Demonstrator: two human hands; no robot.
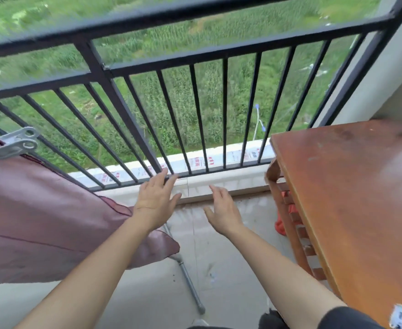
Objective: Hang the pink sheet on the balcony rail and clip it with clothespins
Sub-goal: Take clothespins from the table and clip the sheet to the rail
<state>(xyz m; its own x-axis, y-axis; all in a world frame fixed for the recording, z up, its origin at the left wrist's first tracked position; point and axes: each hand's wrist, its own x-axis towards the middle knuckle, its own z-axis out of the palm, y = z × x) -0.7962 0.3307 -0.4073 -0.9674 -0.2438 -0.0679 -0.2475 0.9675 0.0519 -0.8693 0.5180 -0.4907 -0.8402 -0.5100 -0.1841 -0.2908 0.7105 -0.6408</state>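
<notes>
1. Although the pink sheet [41,217] already hangs at the left, draped over the black balcony rail [162,65] and falling toward the near floor, we judge the biggest risk is that it slides off. Only one clothespin shows, and the sheet's right corner hangs loose, so wind over the open field beyond could lift it.

2. A wooden table [352,200] fills the right side, its near edge beside our right forearm. We could knock against it if we turn quickly to look for more pins. Small pale items lie on its near right corner; we cannot tell whether they are clothespins.

3. A grey metal pole [188,276] lies on the floor between our arms, partly under the sheet's loose corner. We could step on it and slip, or it could dirty the hem.

4. Our left hand [156,200] is spread flat and empty, fingertips reaching toward the base of the rail bars, just right of the sheet's edge. Our right hand [222,212] is likewise spread and empty, apart from the left. With neither hand holding cloth or pin, nothing steadies the sheet.

5. The white clothespin [10,146] pinches the sheet at the far left edge of view. It could lose its bite if the cloth is tugged sideways.
</notes>
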